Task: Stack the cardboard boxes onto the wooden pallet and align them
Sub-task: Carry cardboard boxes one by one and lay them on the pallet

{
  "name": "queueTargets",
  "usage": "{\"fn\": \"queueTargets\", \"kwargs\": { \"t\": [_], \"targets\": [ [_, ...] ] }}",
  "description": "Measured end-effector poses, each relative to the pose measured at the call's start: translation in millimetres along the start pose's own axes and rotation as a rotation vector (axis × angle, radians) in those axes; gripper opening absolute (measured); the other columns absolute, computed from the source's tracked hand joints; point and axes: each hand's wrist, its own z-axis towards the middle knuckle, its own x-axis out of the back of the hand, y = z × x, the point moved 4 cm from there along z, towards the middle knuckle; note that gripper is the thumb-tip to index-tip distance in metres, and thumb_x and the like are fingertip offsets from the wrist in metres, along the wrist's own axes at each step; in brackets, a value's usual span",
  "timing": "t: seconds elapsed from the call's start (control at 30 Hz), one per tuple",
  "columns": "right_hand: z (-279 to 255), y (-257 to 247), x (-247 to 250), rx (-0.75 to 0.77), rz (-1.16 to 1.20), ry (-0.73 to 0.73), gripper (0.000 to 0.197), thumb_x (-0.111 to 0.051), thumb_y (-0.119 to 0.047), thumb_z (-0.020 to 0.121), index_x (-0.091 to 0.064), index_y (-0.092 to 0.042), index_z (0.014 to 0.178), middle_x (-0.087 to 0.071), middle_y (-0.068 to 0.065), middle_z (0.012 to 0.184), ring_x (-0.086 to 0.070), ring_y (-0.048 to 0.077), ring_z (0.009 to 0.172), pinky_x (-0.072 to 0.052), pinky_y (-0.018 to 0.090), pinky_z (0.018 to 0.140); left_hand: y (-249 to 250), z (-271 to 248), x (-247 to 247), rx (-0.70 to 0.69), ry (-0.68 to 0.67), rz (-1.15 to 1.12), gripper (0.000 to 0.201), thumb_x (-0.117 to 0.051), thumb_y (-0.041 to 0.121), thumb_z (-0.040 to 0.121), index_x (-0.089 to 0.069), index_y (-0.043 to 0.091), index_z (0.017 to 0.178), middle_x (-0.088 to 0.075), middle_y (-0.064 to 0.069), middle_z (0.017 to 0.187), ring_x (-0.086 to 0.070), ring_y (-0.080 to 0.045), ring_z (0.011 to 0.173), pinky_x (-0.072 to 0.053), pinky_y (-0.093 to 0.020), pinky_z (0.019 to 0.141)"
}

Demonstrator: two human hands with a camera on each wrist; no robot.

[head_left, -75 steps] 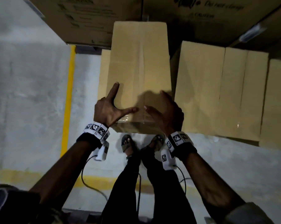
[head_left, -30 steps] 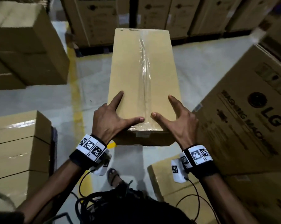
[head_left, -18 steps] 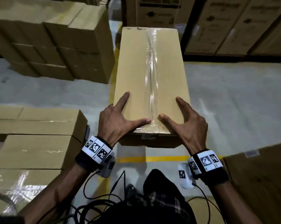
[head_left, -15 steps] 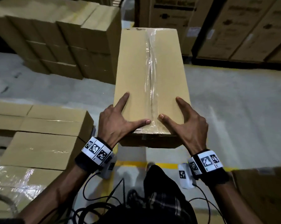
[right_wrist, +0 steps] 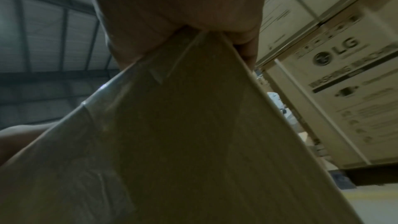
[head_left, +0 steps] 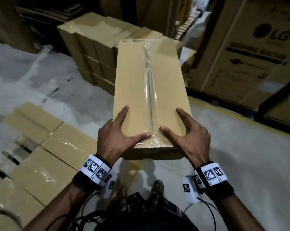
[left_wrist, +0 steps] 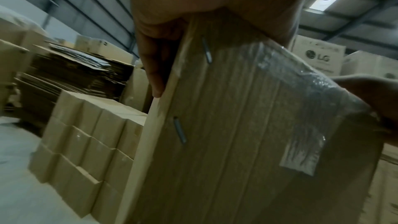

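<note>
Cardboard box [head_left: 150, 90] hides most fingers of both gripping hands.

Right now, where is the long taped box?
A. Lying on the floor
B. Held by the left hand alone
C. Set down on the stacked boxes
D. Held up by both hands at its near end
D: the left hand and the right hand grip the near end of the box, clear of the floor.

The carried cardboard box [head_left: 150, 90] hides the lower fingers of both hands. The stacked boxes [head_left: 41, 157] cover most of the wooden pallet [head_left: 12, 155]. Both wrist views are motion-blurred.
</note>
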Motion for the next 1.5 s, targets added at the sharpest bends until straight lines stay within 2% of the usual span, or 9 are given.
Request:
{"fn": "queueTargets", "kwargs": {
  "t": [0.3,0.57,0.77,0.93,1.07,1.17,1.27,1.4,1.5],
  "targets": [
    [211,-33,-79,0.177,0.011,-0.201,0.093,-0.062,-0.094,0.067,-0.046,-0.051,0.147,-0.066,-0.008,0.138,-0.061,0.019,0.128,-0.050,0.045,0.108,-10,162,6,0.256,0.104,-0.090,0.126,-0.062,0.102,0.049,-0.020,0.053,0.158,-0.061,-0.010,0.132,-0.056,-0.033,0.124,-0.045,-0.042,0.109],
    [391,-110,-195,0.316,-0.001,-0.330,0.092,-0.067,-0.092,0.066,-0.046,-0.050,0.146,-0.066,-0.002,0.137,-0.061,0.022,0.127,-0.050,0.046,0.107,-71,331,25,0.372,0.244,-0.067,0.132,-0.048,0.110,0.046,-0.023,0.047,0.160,-0.066,-0.016,0.121,-0.060,-0.035,0.118,-0.046,-0.044,0.105],
    [519,-207,-287,0.445,-0.069,-0.447,0.089,-0.063,-0.089,0.071,-0.044,-0.050,0.149,-0.065,-0.002,0.139,-0.061,0.026,0.126,-0.048,0.042,0.106,-131,459,71,0.480,0.304,-0.114,0.130,-0.051,0.108,0.049,-0.019,0.047,0.160,-0.067,-0.014,0.123,-0.061,-0.033,0.117,-0.047,-0.044,0.103],
    [585,-274,-359,0.491,-0.008,-0.554,0.093,-0.059,-0.094,0.070,-0.042,-0.050,0.150,-0.061,-0.004,0.145,-0.058,0.025,0.131,-0.045,0.050,0.113,-183,530,108,0.539,0.346,-0.113,0.130,-0.048,0.109,0.053,-0.017,0.045,0.161,-0.061,-0.010,0.141,-0.058,-0.033,0.124,-0.048,-0.049,0.106],
    [637,-337,-439,0.540,-0.054,-0.646,0.098,-0.052,-0.100,0.067,-0.033,-0.056,0.152,-0.058,-0.003,0.148,-0.059,0.029,0.128,-0.047,0.051,0.110,-239,587,146,0.627,0.417,-0.102,0.124,-0.046,0.109,0.055,-0.017,0.048,0.159,-0.065,-0.009,0.138,-0.062,-0.032,0.123,-0.050,-0.042,0.103],
    [669,-383,-495,0.600,-0.035,-0.693,0.097,-0.054,-0.098,0.068,-0.033,-0.054,0.152,-0.059,0.000,0.147,-0.059,0.028,0.129,-0.046,0.049,0.110,-277,628,172,0.653,0.458,-0.110,0.120,-0.048,0.107,0.059,-0.017,0.050,0.159,-0.064,-0.007,0.141,-0.063,-0.031,0.122,-0.049,-0.043,0.105],
    [714,-447,-570,0.679,0.007,-0.746,0.097,-0.055,-0.098,0.069,-0.033,-0.055,0.152,-0.061,0.000,0.144,-0.060,0.026,0.126,-0.045,0.046,0.108,-334,688,208,0.702,0.528,-0.105,0.117,-0.048,0.106,0.061,-0.024,0.046,0.159,-0.065,-0.007,0.138,-0.066,-0.032,0.117,-0.051,-0.045,0.103],
    [767,-537,-653,0.760,0.072,-0.788,0.093,-0.061,-0.093,0.071,-0.037,-0.052,0.152,-0.064,0.002,0.140,-0.062,0.025,0.124,-0.047,0.044,0.105,-398,759,262,0.782,0.563,-0.055,0.118,-0.045,0.106,0.062,-0.023,0.044,0.159,-0.064,-0.005,0.141,-0.063,-0.032,0.123,-0.046,-0.052,0.110],
    [799,-615,-709,0.828,0.077,-0.822,0.094,-0.059,-0.093,0.072,-0.037,-0.051,0.152,-0.062,-0.005,0.143,-0.060,0.022,0.127,-0.039,0.037,0.105,-447,807,309,0.845,0.607,-0.062,0.119,-0.044,0.107,0.061,-0.022,0.044,0.159,-0.065,-0.007,0.139,-0.063,-0.032,0.123,-0.048,-0.050,0.108]
  ]
}}
